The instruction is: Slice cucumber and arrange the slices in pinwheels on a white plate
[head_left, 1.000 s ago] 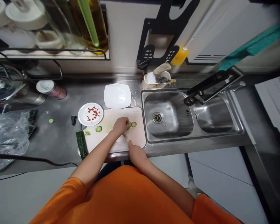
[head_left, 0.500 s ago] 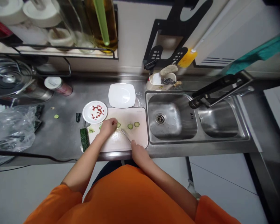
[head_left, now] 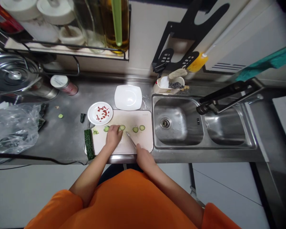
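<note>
Board [head_left: 124, 146]: four round slices [head_left: 135, 129], right fingers [head_left: 139, 149] gripping one knife [head_left: 131, 139] (left fingers [head_left: 116, 128]: can't tell)

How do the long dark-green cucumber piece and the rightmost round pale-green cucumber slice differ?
The cucumber piece is long and bulky; the cucumber slice is a small disc. The piece shows dark skin; the slice, a pale face with darker rim. The piece lies at the left edge of the pale rectangular cutting board; the slice, towards its right. Neither is held.
</note>
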{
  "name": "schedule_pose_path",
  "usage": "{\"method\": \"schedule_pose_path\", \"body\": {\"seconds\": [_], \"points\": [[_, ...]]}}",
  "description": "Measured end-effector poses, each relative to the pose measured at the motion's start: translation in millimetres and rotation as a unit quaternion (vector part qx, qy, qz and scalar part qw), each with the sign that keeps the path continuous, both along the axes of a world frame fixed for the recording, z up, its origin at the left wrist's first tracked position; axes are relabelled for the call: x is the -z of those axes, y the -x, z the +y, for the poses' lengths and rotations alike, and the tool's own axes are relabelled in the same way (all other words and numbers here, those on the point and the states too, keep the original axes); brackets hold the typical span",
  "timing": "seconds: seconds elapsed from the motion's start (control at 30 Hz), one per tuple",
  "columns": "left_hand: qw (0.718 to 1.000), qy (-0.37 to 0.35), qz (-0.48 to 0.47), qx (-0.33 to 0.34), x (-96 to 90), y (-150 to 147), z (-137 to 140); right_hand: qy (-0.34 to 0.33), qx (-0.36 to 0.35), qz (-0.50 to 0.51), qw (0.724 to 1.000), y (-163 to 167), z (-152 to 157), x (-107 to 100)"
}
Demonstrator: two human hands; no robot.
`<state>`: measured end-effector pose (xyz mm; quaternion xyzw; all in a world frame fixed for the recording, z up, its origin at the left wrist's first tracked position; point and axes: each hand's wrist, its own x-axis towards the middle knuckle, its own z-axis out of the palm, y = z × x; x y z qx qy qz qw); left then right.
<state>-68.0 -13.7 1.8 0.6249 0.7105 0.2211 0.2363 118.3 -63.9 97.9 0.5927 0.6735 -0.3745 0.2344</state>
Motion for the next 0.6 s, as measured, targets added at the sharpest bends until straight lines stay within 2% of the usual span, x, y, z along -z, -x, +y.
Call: {"method": "schedule_pose_path", "body": {"seconds": [0.33, 0.6], "points": [[0.999, -0.030, -0.028, -0.012, 9.0, -1, -3, -0.051, -0.010, 0.006, 0.999, 19, 16, 2], [0.998, -0.044, -0.038, -0.018, 12.0, -2, -3, -0.048, -0.002, 0.000, 0.999, 27, 26, -1]]}}
